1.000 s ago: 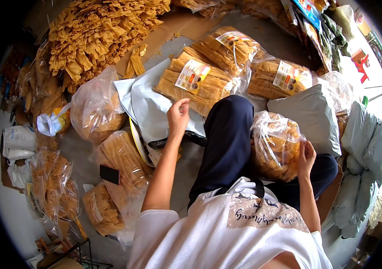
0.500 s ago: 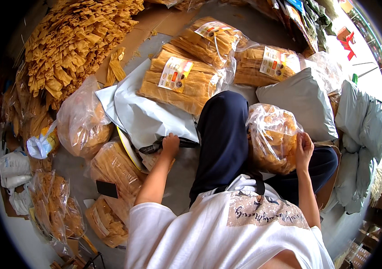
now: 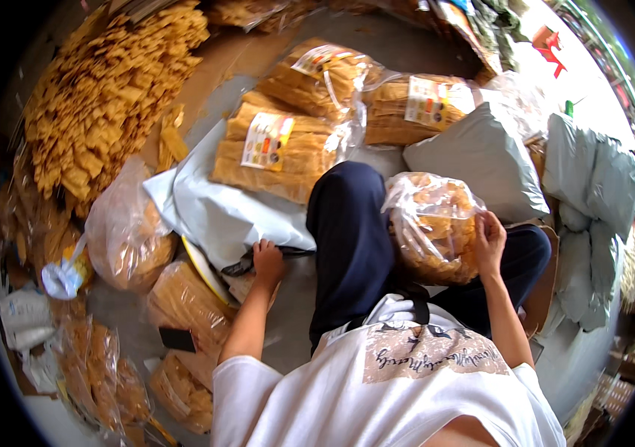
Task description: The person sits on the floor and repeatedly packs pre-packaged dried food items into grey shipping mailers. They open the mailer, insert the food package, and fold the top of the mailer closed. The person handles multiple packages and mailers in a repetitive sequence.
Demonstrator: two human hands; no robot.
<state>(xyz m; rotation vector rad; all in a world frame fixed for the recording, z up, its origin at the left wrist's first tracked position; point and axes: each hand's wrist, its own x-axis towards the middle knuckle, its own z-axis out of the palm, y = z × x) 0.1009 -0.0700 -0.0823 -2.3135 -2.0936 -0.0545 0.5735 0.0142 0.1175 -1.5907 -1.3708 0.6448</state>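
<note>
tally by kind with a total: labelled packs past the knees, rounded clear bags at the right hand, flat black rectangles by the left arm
labelled packs: 3
rounded clear bag at the right hand: 1
flat black rectangle: 1
total: 5

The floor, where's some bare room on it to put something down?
Bare floor shows between the left forearm and the dark trouser leg, and in a shadowed patch beyond the labelled packs. It's crowded at the right, where grey bags sit together, and at the left, where clear bags lie close.
</note>
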